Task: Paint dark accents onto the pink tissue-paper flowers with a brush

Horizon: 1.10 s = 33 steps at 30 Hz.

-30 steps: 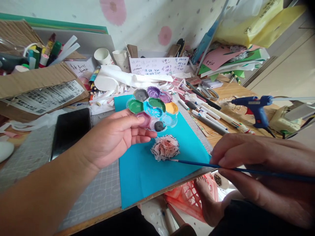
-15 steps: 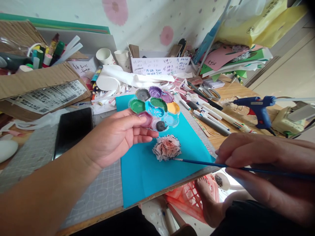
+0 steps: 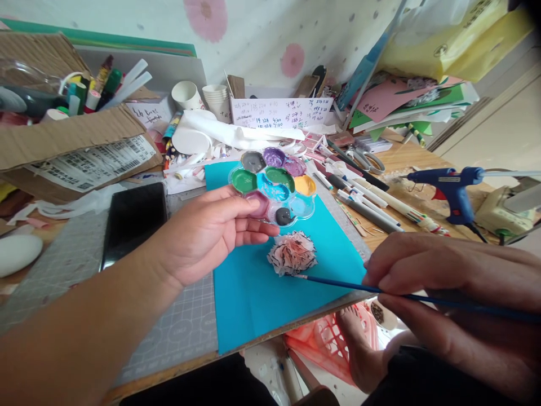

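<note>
My left hand (image 3: 215, 228) grips the edge of a clear flower-shaped paint palette (image 3: 291, 194), thumb on top and fingers beneath. Green, blue, purple, yellow, grey and black paints fill its wells. My right hand (image 3: 448, 287) pinches a thin blue paintbrush (image 3: 338, 283) that points left. Its tip touches or lies very close to the lower edge of a ruffled paper flower (image 3: 292, 252), pale pink to orange with dark edges. The flower rests on a bright blue sheet (image 3: 253, 304), just in front of the palette.
A grey cutting mat (image 3: 177, 332) and a black phone (image 3: 135, 220) lie on the left, beside a cardboard box (image 3: 84, 146). Pens (image 3: 367, 208), scissors (image 3: 369, 159) and a blue glue gun (image 3: 454, 186) are on the right. Paper cups (image 3: 186, 96) stand at the back.
The view has shifted slightly, so most things sit a little further right. Relative to the flower, the brush tip has moved slightly left along its lower edge. Both hands keep their holds.
</note>
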Motion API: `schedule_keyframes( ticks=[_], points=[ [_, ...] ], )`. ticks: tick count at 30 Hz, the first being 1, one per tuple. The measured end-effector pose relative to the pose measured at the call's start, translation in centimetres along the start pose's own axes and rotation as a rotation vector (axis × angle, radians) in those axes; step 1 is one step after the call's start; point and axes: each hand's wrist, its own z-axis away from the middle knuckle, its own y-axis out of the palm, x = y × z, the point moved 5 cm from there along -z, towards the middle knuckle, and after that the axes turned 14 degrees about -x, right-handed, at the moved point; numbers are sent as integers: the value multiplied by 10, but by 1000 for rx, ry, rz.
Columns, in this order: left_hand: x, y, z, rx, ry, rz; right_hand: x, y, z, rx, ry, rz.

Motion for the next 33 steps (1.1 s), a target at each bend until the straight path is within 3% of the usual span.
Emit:
schedule_keyframes(
  ticks=[12, 18, 33],
  points=[
    [-3, 2, 4, -6, 8, -11, 0, 3, 9, 39, 14, 74],
    [-2, 2, 3, -20, -1, -12, 5, 11, 5, 75, -26, -14],
    [-4, 5, 6, -26, -1, -32, 1, 9, 9, 53, 2, 37]
  ],
)
